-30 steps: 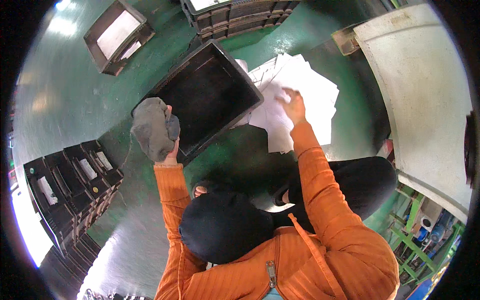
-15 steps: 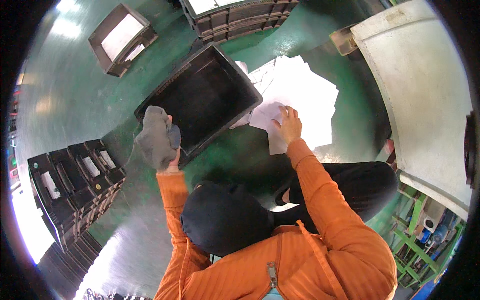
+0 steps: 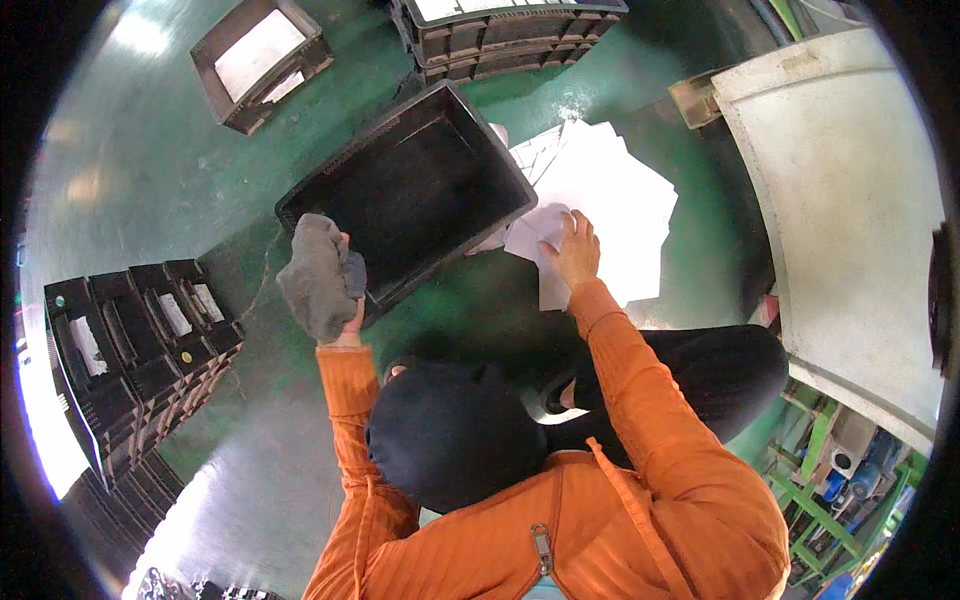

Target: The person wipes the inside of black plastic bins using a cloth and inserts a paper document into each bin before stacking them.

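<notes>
My left hand (image 3: 353, 322) is closed round a grey cloth (image 3: 316, 280), which hides most of its fingers. The cloth is bunched up at the near left corner of a black plastic crate (image 3: 420, 185) that sits slanted on the floor. Just right of the crate, several white paper sheets (image 3: 630, 215) lie in an overlapping, fanned-out pile. On the near left part of that pile rests my right hand (image 3: 576, 252), its fingers spread and the thumb apart from them.
Stacked black crates (image 3: 150, 350) stand at the left, and another stack (image 3: 510, 40) at the far side. A smaller crate (image 3: 212, 75) holding white paper is at the far left. A big pale panel (image 3: 840, 220) bounds the right, above a green metal frame (image 3: 820, 440).
The whole view has turned slightly, shifting the far crates to the right. My left hand still holds the cloth at the crate's corner, and my right hand remains on the paper sheets.
</notes>
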Action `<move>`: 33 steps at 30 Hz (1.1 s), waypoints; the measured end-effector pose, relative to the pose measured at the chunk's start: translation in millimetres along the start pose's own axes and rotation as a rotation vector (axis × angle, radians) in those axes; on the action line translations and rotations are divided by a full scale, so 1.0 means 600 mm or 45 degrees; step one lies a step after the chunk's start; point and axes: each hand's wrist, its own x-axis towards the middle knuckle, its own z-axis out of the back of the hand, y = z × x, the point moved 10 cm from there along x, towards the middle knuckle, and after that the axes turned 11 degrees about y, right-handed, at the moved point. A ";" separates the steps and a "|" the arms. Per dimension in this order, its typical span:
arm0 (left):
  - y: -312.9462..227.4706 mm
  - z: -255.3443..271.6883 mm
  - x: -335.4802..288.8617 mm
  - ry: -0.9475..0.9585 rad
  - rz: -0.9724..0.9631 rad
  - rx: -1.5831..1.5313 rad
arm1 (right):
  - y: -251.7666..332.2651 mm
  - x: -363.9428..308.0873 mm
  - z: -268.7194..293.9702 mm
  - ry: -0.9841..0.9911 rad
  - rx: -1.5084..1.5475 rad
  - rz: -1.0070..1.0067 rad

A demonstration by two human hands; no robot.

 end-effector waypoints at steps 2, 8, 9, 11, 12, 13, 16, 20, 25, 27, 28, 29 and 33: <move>-0.141 -0.028 0.015 0.143 0.101 0.850 | 0.003 0.005 -0.015 0.076 -0.041 0.035; -0.067 0.031 -0.001 0.009 -0.059 0.898 | -0.014 0.024 -0.033 0.149 0.105 0.064; -0.042 0.035 -0.003 -0.016 -0.086 0.881 | -0.024 0.025 -0.014 0.073 0.185 0.013; -0.045 0.042 -0.008 -0.065 -0.126 0.907 | -0.044 0.025 0.037 -0.084 0.399 -0.116; -0.059 0.038 -0.009 -0.087 -0.146 0.919 | -0.079 0.033 0.034 -0.067 0.531 -0.225; -0.083 0.031 -0.011 -0.110 -0.169 0.936 | -0.104 0.039 0.058 -0.150 0.645 -0.304; -0.168 0.025 -0.015 -0.211 -0.248 1.003 | -0.181 0.096 0.110 -0.075 1.111 -0.379; -0.245 0.041 -0.019 -0.346 -0.305 1.052 | -0.085 0.168 0.303 -0.097 1.594 -0.053; -0.231 0.079 -0.019 -0.270 -0.098 0.779 | 0.210 0.057 0.228 1.433 1.043 0.107; -0.210 0.117 -0.032 -0.369 0.002 0.576 | 0.311 0.009 0.236 1.852 0.839 0.242; -0.191 0.158 -0.054 -0.507 0.035 0.369 | 0.364 0.006 0.252 1.947 0.712 0.381; -0.171 0.171 -0.063 -0.537 0.143 0.287 | 0.393 0.008 0.255 2.014 0.583 0.466; -0.246 0.190 -0.109 -0.554 -0.201 1.265 | 0.583 0.154 0.256 1.151 -0.033 1.576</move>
